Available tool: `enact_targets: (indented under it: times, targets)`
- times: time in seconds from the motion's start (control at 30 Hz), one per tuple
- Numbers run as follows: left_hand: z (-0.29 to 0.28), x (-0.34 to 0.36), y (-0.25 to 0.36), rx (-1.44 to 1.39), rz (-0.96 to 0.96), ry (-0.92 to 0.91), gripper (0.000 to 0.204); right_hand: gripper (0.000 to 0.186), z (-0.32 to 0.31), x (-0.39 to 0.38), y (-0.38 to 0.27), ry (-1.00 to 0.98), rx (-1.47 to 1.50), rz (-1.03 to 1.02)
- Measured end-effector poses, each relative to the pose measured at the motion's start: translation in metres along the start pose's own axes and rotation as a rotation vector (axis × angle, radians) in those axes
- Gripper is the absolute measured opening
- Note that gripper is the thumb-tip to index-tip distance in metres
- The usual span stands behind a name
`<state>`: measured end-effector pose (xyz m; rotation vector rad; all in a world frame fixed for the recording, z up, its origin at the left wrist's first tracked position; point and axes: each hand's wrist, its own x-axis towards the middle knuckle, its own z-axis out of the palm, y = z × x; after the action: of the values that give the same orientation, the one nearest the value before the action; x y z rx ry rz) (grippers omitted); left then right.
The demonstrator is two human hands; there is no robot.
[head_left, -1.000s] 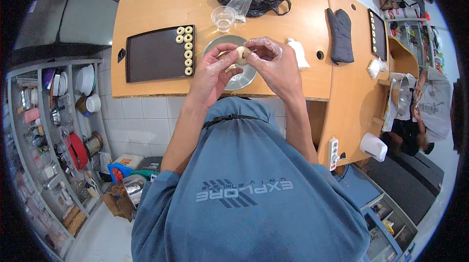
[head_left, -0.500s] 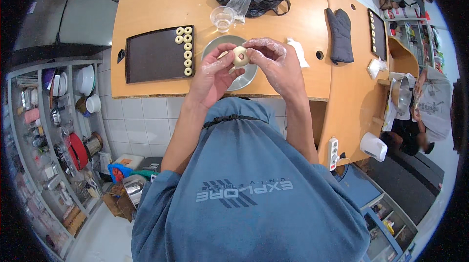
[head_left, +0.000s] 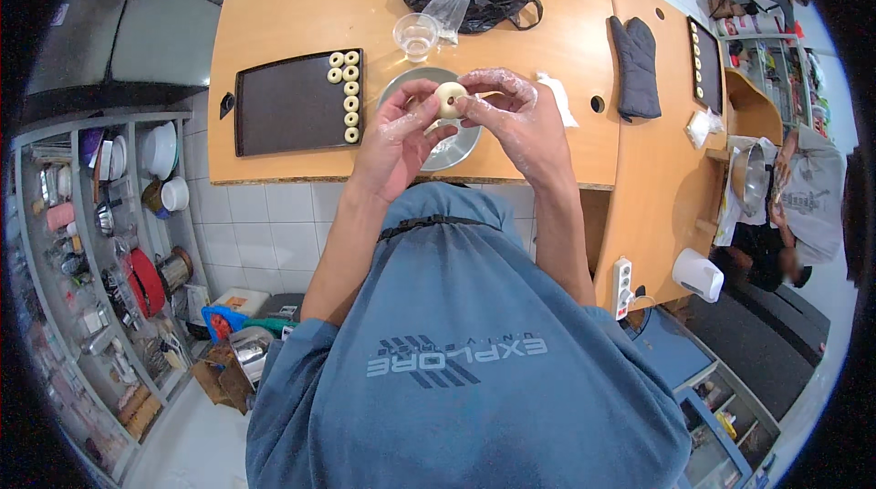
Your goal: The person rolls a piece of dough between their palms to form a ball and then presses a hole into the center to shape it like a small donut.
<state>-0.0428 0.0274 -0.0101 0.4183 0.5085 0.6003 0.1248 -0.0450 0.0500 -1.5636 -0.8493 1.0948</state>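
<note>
Between my hands is a pale dough ring (head_left: 449,98) with a small hole, held up over a metal bowl (head_left: 453,153). My left hand (head_left: 401,129) pinches its left side between thumb and fingers. On the other side, the floury fingers of my right hand (head_left: 507,110) grip it, the thumb close to the hole. To the left lies a dark baking tray (head_left: 278,110) with several similar dough rings (head_left: 350,88) along its right end. The inside of the bowl is partly hidden by my hands.
A clear plastic cup (head_left: 416,36) stands behind the bowl, beside a black plastic bag (head_left: 497,4). A dark oven mitt (head_left: 636,67) and a white cloth or packet (head_left: 557,97) lie to the right. Farther right are a second tray (head_left: 704,69), a power strip (head_left: 622,288) and another person's arm (head_left: 782,174).
The dough ring has tilted between my fingers, and its hole looks smaller and partly covered. My right fingers have shifted slightly around it; the tray and table things stay put.
</note>
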Motion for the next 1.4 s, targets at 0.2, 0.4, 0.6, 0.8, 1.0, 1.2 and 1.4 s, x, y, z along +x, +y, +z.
enact_targets:
  times: [0.2,0.4,0.6,0.8,1.0,1.2,1.4]
  targets:
    - [-0.002,0.001,0.001,0.103,-0.016,0.018,0.018,0.032,0.0,0.0,-0.002,0.012,-0.008,0.0]
    - [0.01,-0.003,0.003,0.07,0.053,0.073,0.019,0.032,0.003,0.0,0.002,0.045,0.023,-0.033]
    - [0.004,-0.002,0.0,0.088,0.046,0.013,0.026,0.034,0.002,-0.001,-0.002,0.012,-0.067,-0.048]
    - [0.005,-0.002,0.004,0.099,0.018,0.009,0.027,0.034,0.003,-0.001,0.0,-0.016,-0.082,-0.054]
    - [0.006,-0.002,0.003,0.093,0.033,-0.014,0.027,0.029,0.005,0.0,-0.003,0.066,0.027,-0.015]
    - [0.01,-0.004,0.004,-0.002,0.008,-0.04,0.03,0.027,0.005,-0.001,-0.002,0.049,0.046,0.021]
    - [0.008,-0.003,0.0,0.024,0.045,-0.025,0.033,0.028,0.005,-0.002,-0.003,0.006,0.053,0.002]
